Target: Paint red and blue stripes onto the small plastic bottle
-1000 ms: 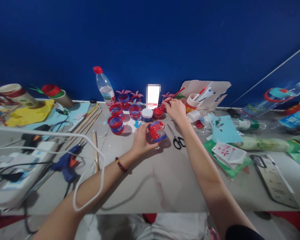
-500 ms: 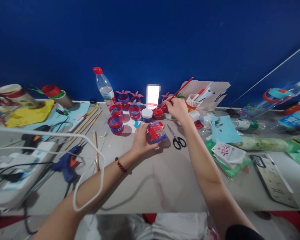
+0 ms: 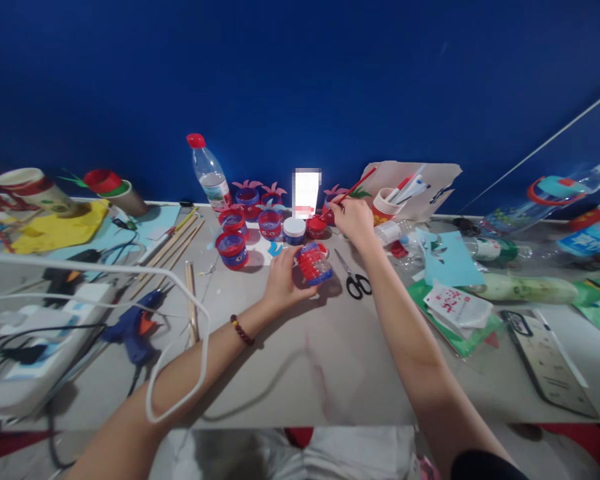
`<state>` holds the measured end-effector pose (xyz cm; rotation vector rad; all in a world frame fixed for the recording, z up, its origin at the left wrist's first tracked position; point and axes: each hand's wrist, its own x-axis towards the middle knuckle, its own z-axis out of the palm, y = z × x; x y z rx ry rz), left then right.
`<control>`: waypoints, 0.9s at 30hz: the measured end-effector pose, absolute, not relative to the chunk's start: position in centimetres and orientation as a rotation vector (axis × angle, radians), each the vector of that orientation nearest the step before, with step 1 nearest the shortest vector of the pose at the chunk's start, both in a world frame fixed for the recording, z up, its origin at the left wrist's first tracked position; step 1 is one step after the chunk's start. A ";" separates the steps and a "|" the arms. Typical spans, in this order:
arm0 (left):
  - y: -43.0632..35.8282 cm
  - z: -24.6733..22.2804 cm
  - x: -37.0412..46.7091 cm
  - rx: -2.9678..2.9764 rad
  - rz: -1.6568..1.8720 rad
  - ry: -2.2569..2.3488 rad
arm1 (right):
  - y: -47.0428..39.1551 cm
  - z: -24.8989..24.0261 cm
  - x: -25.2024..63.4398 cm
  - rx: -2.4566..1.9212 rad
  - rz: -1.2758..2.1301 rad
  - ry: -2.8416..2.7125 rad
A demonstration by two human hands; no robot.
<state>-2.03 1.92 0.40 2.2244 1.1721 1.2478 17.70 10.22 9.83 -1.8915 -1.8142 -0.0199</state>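
Note:
My left hand (image 3: 284,283) is closed round a clear plastic bottle piece (image 3: 313,264), tilted, painted red with blue at its edges. In my right hand (image 3: 353,217) is a red paintbrush (image 3: 356,185), its handle slanting up to the right. The brush's lower end is over the small red paint jar (image 3: 317,228), its tip hidden at the rim. Beside this jar stands a jar with a white lid (image 3: 294,230). Several red and blue painted cups (image 3: 232,251) stand to the left. Black-handled scissors (image 3: 359,287) lie between my forearms.
At the left are a blue glue gun (image 3: 136,327), a white power strip (image 3: 55,347), wooden sticks (image 3: 192,300) and a white cable looping over my left forearm. A phone (image 3: 547,363), plastic bottles and blue paper (image 3: 450,260) lie right. An upright bottle (image 3: 210,177) stands behind the cups.
The paintbrush handle has tipped lower and to the left, and my right hand has shifted slightly left. My left hand and the bottle piece stay almost in place.

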 end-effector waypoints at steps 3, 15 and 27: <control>2.0 0.3 -2.0 2.228 1.252 1.166 | 10.1 10.0 17.5 -1.902 0.006 -1.811; 2.2 -0.2 -2.1 2.206 1.362 1.104 | 10.2 11.7 19.8 -1.501 0.375 -1.357; 1.9 0.2 -2.1 2.131 1.421 1.165 | 7.9 13.0 21.3 -1.074 0.979 -1.229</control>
